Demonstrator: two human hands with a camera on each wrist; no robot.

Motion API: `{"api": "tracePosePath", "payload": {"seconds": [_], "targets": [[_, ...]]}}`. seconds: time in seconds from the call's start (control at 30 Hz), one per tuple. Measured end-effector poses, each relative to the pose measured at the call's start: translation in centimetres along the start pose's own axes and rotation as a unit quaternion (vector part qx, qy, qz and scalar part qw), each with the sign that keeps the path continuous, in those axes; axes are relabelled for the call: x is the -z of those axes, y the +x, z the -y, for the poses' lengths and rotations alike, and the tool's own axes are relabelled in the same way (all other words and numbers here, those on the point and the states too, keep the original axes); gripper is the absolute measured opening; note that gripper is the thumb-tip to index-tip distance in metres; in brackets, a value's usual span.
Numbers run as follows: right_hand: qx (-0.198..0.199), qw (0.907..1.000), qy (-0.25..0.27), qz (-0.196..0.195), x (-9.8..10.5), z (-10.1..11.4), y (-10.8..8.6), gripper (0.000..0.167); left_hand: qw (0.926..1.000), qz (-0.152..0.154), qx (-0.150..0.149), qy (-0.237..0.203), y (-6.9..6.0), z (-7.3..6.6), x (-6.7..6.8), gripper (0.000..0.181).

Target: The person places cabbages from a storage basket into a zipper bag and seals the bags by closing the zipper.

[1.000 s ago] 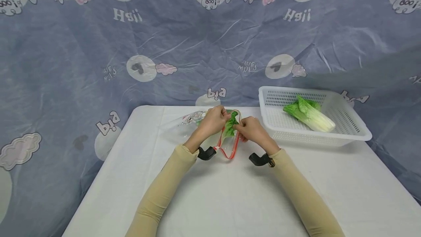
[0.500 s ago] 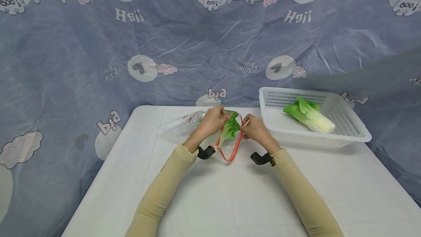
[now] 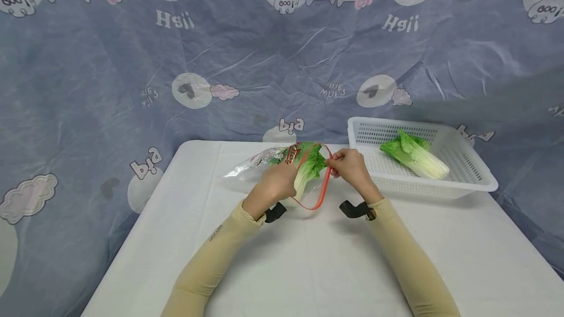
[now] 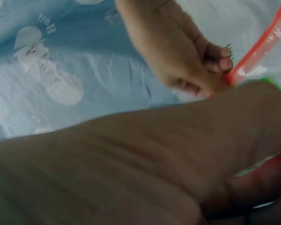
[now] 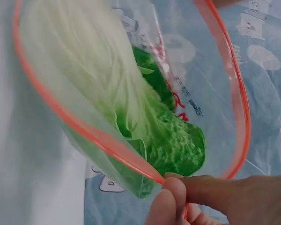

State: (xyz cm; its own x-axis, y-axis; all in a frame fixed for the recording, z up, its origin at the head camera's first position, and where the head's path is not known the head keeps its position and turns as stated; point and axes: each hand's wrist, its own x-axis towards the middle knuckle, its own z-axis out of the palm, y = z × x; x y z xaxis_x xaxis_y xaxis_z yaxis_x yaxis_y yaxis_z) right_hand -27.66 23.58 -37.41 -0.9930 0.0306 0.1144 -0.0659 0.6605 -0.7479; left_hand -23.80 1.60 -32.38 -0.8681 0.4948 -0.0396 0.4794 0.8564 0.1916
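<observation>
A clear plastic zip bag (image 3: 251,163) with printing and a red zip edge (image 3: 325,187) lies at the table's back. Inside its mouth shows a Chinese cabbage (image 3: 304,177), pale stem toward me and green leaves away; it fills much of the right wrist view (image 5: 126,93). My right hand (image 3: 352,168) pinches the right side of the red edge between thumb and fingers. At the left side of the mouth, my left hand (image 3: 277,182) holds the bag with curled fingers, their tips mostly hidden. In the left wrist view, that hand (image 4: 178,150) is dark and blurred.
A white perforated basket (image 3: 365,176) stands at the back right, just beyond my right hand. Another Chinese cabbage (image 3: 416,155) lies in it. Behind the white table (image 3: 308,258) hangs a blue-grey printed cloth (image 3: 264,53).
My left hand has moved from the far edge of the bag's mouth down toward me. My right hand has shifted slightly right and away. The mouth is wider, with more cabbage visible.
</observation>
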Motion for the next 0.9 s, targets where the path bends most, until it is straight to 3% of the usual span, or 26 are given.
{"api": "tracePosePath", "payload": {"seconds": [0.1,0.17,0.27,0.33,0.43,0.53,0.63,0.7,0.8,0.9], "targets": [[0.005,0.9999,0.011,-0.005,0.8,0.4,0.0,0.020,0.9997,-0.014,0.020,0.003,-0.9,1.2,1.3,0.032],[0.004,0.9998,0.019,-0.003,1.2,0.7,0.0,0.021,0.9984,-0.040,0.038,-0.013,-1.1,2.2,2.1,0.036],[0.004,0.9996,0.027,0.000,1.8,1.4,0.1,0.022,0.9921,-0.103,0.062,-0.037,-1.1,3.8,3.0,0.043],[0.006,0.9995,0.031,-0.006,2.2,2.2,0.1,0.023,0.9833,-0.160,0.068,-0.053,-0.9,4.7,3.3,0.046],[0.013,0.9991,0.033,-0.024,2.8,3.7,0.1,0.026,0.9596,-0.253,0.075,-0.097,-0.4,5.7,3.7,0.040],[0.026,0.9982,0.025,-0.048,3.6,5.4,0.1,0.026,0.9262,-0.327,0.084,-0.167,0.1,6.4,4.0,0.025],[0.053,0.9958,0.004,-0.074,4.3,6.9,0.0,0.025,0.8950,-0.370,0.082,-0.236,0.4,6.8,4.2,0.013],[0.073,0.9933,-0.011,-0.090,4.7,7.8,0.0,0.024,0.8793,-0.383,0.075,-0.273,0.4,7.0,4.4,0.010],[0.094,0.9898,-0.029,-0.102,5.1,8.8,0.1,0.023,0.8672,-0.379,0.060,-0.317,0.2,7.1,4.7,0.010],[0.102,0.9896,-0.035,-0.095,5.4,9.5,0.1,0.024,0.8655,-0.365,0.047,-0.340,-0.1,7.1,4.9,0.010]]}}
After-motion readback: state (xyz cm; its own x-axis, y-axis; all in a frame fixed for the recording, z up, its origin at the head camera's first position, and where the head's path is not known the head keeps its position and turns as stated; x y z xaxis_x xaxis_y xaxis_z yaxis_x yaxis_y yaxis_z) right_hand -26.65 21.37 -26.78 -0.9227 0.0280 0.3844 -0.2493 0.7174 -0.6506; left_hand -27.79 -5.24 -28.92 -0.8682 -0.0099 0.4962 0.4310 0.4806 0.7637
